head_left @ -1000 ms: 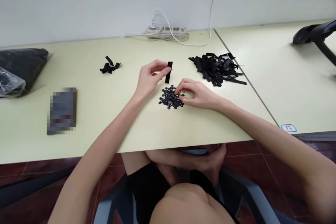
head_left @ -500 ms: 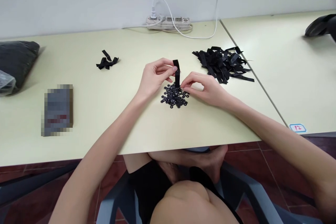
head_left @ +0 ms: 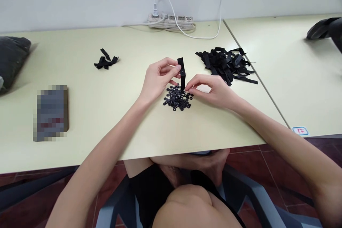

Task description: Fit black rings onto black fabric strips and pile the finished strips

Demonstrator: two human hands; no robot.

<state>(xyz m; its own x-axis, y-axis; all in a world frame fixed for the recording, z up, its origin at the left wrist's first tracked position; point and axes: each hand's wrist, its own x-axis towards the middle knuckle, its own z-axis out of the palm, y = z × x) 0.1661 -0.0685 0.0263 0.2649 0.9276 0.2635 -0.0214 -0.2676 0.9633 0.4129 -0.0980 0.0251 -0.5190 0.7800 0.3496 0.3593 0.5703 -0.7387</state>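
Observation:
Between thumb and fingers, my left hand (head_left: 160, 78) pinches a black fabric strip (head_left: 182, 71), which hangs upright with a bend partway down. Beneath it on the table is a heap of small black ring-shaped pieces (head_left: 176, 99), like snaps or washers. My right hand (head_left: 207, 87) is closed in a pinch at the strip's lower end, by the heap's right edge. What sits in those fingertips is too small to make out. A loose pile of similar black strips (head_left: 226, 64) lies beyond my right hand.
A few black strips (head_left: 106, 60) lie at the back left. A blurred box-like item (head_left: 52, 114) and a dark bag (head_left: 12, 60) are on the left. A power strip (head_left: 171, 21) with a white cable stands by the wall. A number label (head_left: 300, 130) marks the right table.
The black strip has tilted a little, its top swinging slightly right. My right hand has shifted slightly right. The view has moved a little, with the left-side items nearer the edge.

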